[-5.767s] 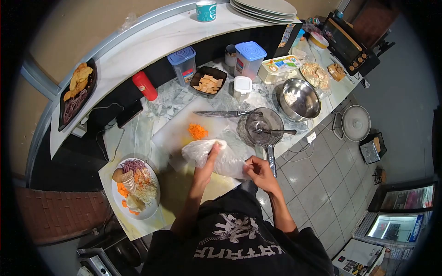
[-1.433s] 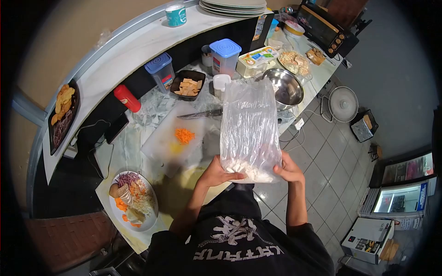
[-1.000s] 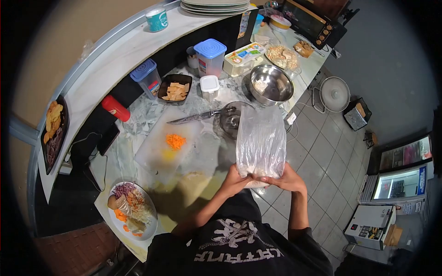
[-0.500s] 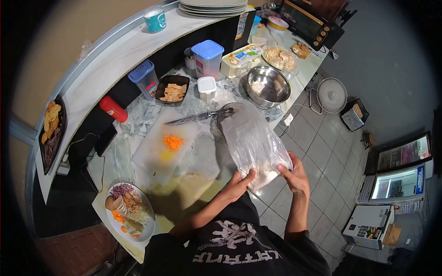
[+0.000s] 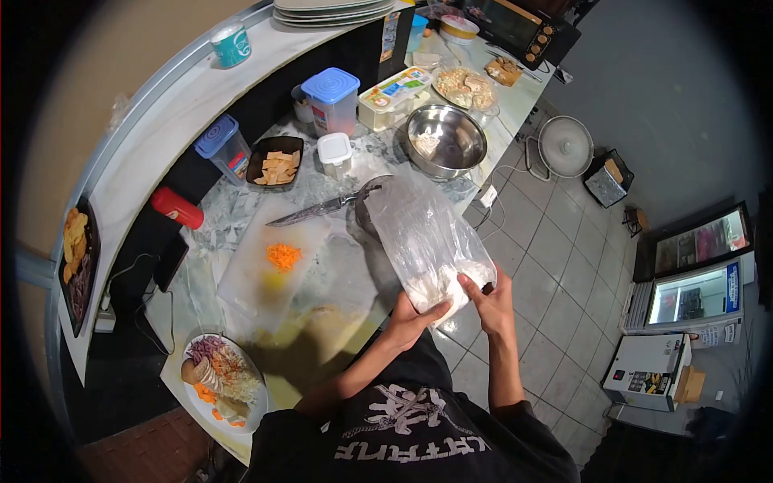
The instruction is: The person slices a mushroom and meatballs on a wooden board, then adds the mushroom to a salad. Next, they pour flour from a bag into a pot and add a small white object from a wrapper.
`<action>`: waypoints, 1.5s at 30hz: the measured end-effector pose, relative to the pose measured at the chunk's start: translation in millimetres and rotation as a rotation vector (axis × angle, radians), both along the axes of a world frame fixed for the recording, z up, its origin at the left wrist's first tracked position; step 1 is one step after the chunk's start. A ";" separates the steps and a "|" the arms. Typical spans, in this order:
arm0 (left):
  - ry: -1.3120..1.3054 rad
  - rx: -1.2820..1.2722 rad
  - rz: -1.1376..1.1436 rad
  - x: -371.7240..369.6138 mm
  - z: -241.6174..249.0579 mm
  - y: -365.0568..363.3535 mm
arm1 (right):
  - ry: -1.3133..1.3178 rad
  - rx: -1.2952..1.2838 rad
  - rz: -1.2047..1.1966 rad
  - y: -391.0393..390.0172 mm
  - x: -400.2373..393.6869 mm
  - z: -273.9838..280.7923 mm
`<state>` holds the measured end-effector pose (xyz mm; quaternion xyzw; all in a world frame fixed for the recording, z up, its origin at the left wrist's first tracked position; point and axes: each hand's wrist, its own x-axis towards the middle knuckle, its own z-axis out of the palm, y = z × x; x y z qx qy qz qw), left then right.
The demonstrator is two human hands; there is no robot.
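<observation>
A clear plastic bag (image 5: 415, 229) with white contents bunched at its lower end hangs over the counter's front edge. My left hand (image 5: 412, 320) grips its lower left corner, thumb on top. On the lower right side, my right hand (image 5: 489, 302) pinches the bag with the thumb pressed on it. The bag's far end lies over a dark round object, mostly hidden. Beside it a knife (image 5: 310, 211) rests across the top of a white cutting board (image 5: 241, 278), which holds a small pile of grated orange food (image 5: 283, 257).
A steel bowl (image 5: 447, 141), a white-lidded tub (image 5: 334, 153), blue-lidded containers (image 5: 331, 101) and a black dish (image 5: 274, 162) stand along the counter. A plate of food (image 5: 225, 382) is at the near left, a red bottle (image 5: 177, 208) farther back.
The white contents have bunched up more between my hands, and my right thumb has moved inward over the bag. The view has shifted, so the counter items appear farther left.
</observation>
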<state>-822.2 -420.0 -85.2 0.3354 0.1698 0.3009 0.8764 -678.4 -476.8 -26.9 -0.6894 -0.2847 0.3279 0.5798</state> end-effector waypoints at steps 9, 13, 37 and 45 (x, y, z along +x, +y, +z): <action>0.022 -0.107 0.078 6.6 -0.8 -0.8 | -0.162 -0.057 0.063 0.1 17.5 13.5; 0.054 -0.152 0.041 3.8 -5.9 5.7 | -0.203 -0.099 0.140 -1.0 29.7 25.0; 0.058 -0.198 -0.016 -3.1 -22.3 12.2 | -0.021 -0.322 0.915 45.4 50.8 33.0; -0.188 -0.350 -0.051 -0.3 -15.3 7.7 | -0.135 -0.336 0.950 55.5 41.3 36.3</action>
